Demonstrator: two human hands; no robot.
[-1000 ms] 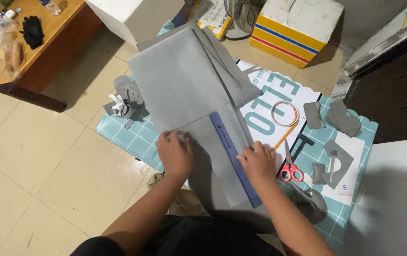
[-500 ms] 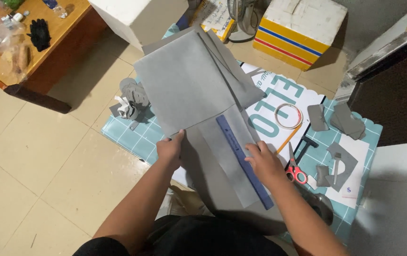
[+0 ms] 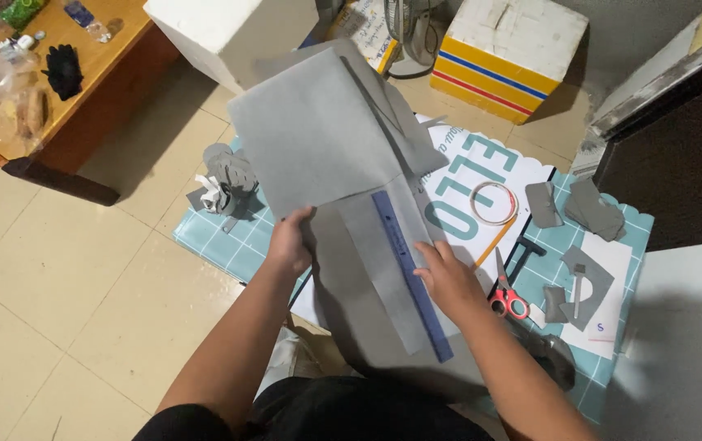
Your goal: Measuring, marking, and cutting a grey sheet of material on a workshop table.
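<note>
The left hand [image 3: 292, 242] pinches the lower edge of a grey felt sheet [image 3: 314, 131], thumb on top and fingers tucked beneath, so the sheet is lifted and folded up away from the person. The right hand [image 3: 451, 278] lies flat, fingers spread and pressed down on a blue ruler [image 3: 410, 273], gripping nothing. The ruler runs slantwise between the two hands, on top of a narrow paler grey strip [image 3: 377, 269], and both rest on a lower grey felt layer [image 3: 343, 327] that reaches toward the person's lap.

Just right of the right hand lie red-handled scissors [image 3: 506, 296], blades pointing away. Beyond them, further from the hand, a roll of tape [image 3: 494, 202] and a yellow pencil [image 3: 498, 239] sit on a white printed sheet [image 3: 481, 163]. Further right are grey felt cut-outs [image 3: 586, 204] and a white paper with grey shapes [image 3: 600, 286], all on a teal checked mat [image 3: 220, 237].

Left of the left hand, on the mat's edge, stands a small grey felt figure [image 3: 227, 184]. Well off to the left is a wooden table [image 3: 81, 82] with a black glove [image 3: 63, 69] and plastic bags. Past the lifted sheet are a white foam box [image 3: 220, 33] and a yellow striped box [image 3: 508, 53].
</note>
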